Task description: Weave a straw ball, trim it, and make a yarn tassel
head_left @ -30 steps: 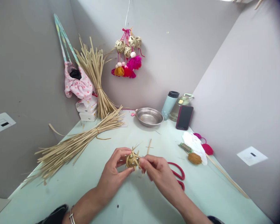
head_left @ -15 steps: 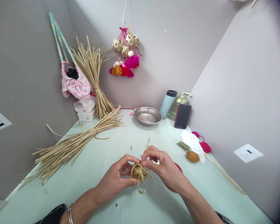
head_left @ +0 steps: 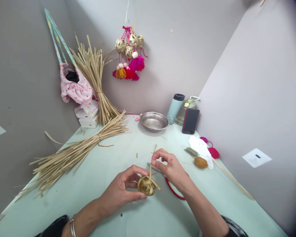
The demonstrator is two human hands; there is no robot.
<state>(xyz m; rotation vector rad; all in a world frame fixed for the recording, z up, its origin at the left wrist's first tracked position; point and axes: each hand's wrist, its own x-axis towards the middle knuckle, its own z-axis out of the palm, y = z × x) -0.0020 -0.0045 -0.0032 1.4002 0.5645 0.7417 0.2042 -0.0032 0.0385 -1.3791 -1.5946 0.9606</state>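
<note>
Between the thumb and fingers of my left hand [head_left: 127, 186] sits a small woven ball [head_left: 147, 186] made of flat straw strips. My right hand [head_left: 169, 166] pinches one straw strip [head_left: 150, 171] that rises from the top of the ball. A second short strip end sticks out at the ball's lower right. Under my right hand lie red-handled scissors [head_left: 173, 191], their blades partly hidden by the hand.
Straw bundles lie [head_left: 71, 153] and stand [head_left: 102, 102] at the left. A metal bowl [head_left: 154, 122], a blue tumbler [head_left: 175, 108] and a phone [head_left: 190, 121] are at the back. Brown yarn [head_left: 200, 162] lies right. Woven balls with tassels [head_left: 129, 51] hang on the wall.
My right hand has drawn the strip upward, away from the ball. The loop that hung below the ball has gone. More of the scissors shows. The view has shifted slightly.
</note>
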